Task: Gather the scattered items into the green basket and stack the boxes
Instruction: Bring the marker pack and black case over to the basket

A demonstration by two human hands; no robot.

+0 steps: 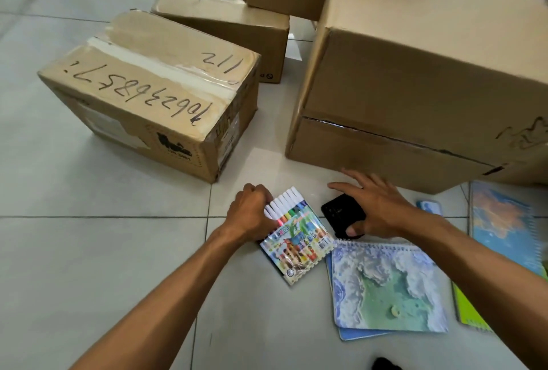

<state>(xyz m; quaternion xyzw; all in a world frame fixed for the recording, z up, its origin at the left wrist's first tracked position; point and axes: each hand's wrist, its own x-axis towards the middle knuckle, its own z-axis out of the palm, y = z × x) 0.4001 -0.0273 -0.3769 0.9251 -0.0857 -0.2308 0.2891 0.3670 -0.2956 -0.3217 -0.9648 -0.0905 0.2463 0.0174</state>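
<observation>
Head view: left hand (250, 211) grips marker pack (296, 242); right hand (376, 206) clasps black case (341, 208)

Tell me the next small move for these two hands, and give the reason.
Probably lift both items off the floor. The left hand already grips the marker pack at its capped end, and the right hand curls round the black object, thumb under its near edge. Both still lie on the tiled floor; no green basket is in view, so it must be found next.

A marker pack (296, 239) is gripped by the left hand (252, 215) on the floor (89, 251) — a black phone (341, 209) is held by the right hand (376, 209).
</observation>
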